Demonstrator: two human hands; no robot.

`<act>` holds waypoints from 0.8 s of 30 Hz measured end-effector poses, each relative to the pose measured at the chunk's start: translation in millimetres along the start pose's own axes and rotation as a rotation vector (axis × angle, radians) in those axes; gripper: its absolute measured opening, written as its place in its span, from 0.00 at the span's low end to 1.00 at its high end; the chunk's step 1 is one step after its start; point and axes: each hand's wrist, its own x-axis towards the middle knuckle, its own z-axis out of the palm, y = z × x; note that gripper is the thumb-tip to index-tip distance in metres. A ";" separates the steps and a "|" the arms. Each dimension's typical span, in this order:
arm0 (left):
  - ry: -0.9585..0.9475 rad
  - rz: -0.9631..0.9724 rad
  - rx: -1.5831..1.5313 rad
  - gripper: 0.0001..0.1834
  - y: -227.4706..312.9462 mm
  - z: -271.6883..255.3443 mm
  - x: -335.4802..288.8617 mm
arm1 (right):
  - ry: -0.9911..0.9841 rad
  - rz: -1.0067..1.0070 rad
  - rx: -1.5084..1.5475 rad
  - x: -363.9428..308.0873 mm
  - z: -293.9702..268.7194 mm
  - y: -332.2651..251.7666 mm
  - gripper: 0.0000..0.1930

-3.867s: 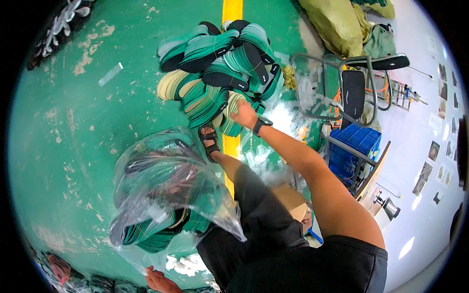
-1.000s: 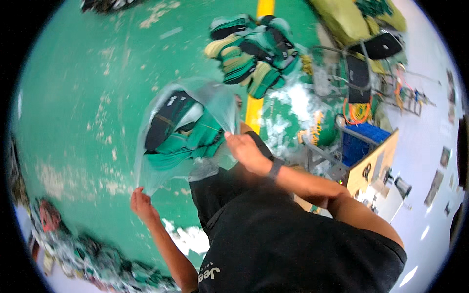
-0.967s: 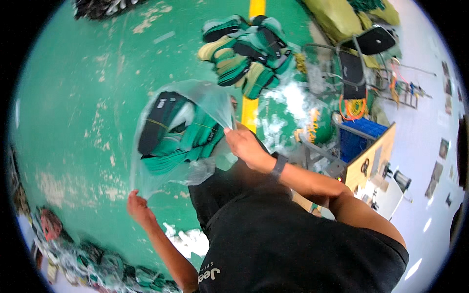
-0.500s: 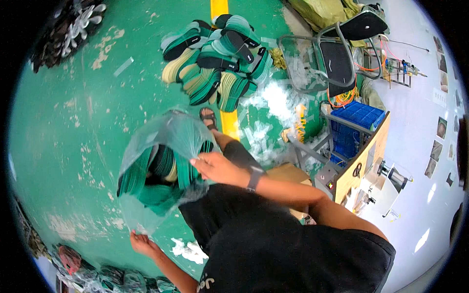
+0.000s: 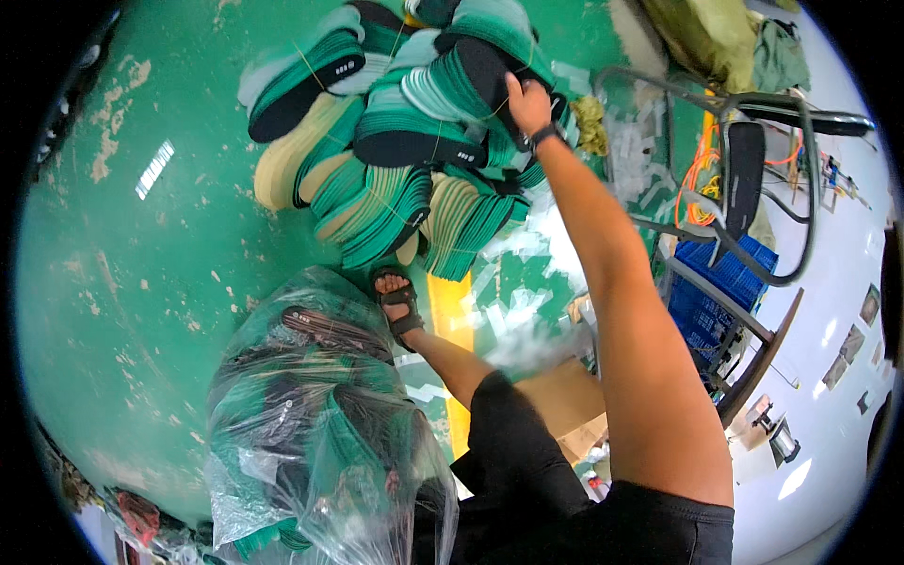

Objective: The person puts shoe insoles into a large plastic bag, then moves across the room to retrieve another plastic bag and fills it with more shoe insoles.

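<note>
My right hand [image 5: 530,105] reaches out to the pile of shoe insoles and closes on the end of an insole bundle [image 5: 482,80] with a black top. Its thumb lies on the black face; the other fingers are partly hidden. Beside it lie more tied bundles in green, black and cream, among them a cream-and-green bundle [image 5: 372,209]. Nearer to me stands a clear plastic bag [image 5: 311,405] with green and black insoles inside. My left hand is not plainly visible; a small skin-coloured patch behind the plastic is too unclear to name.
A metal-framed chair [image 5: 749,179] and blue crates [image 5: 702,297] stand at the right. White scraps [image 5: 537,325] litter the floor near a cardboard box [image 5: 565,400]. My sandalled foot [image 5: 397,306] is between bag and pile. More filled bags [image 5: 141,518] lie at lower left.
My right hand has let go of the bag's rim and moved up to the insole pile. The bag now hangs together over its insoles, and the view has shifted closer to the pile.
</note>
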 end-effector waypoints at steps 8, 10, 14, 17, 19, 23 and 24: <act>-0.187 0.091 0.216 0.25 2.5 17.6 -46.4 | -0.476 -0.472 0.050 -27.1 7.6 3.7 0.44; -0.215 0.128 0.248 0.25 -7.6 22.2 -44.8 | -0.477 -0.511 0.021 -41.0 5.8 3.8 0.55; -0.299 0.255 0.333 0.25 -22.3 20.7 -28.7 | -0.208 -0.404 -0.262 -22.4 6.7 -3.5 0.69; -0.371 0.371 0.435 0.25 -39.9 8.2 -14.4 | -0.520 -0.423 -0.188 -41.4 10.8 -11.2 0.68; -0.439 0.460 0.503 0.25 -60.5 -8.3 -5.4 | -0.387 -0.471 -0.166 -62.6 12.2 -23.3 0.67; -0.591 0.708 0.552 0.23 -107.4 -26.4 36.0 | -0.196 -0.423 -0.132 -103.8 11.4 -32.2 0.55; -0.635 0.787 0.561 0.23 -116.9 -28.5 54.3 | -0.140 -0.431 -0.107 -110.2 18.7 -22.4 0.54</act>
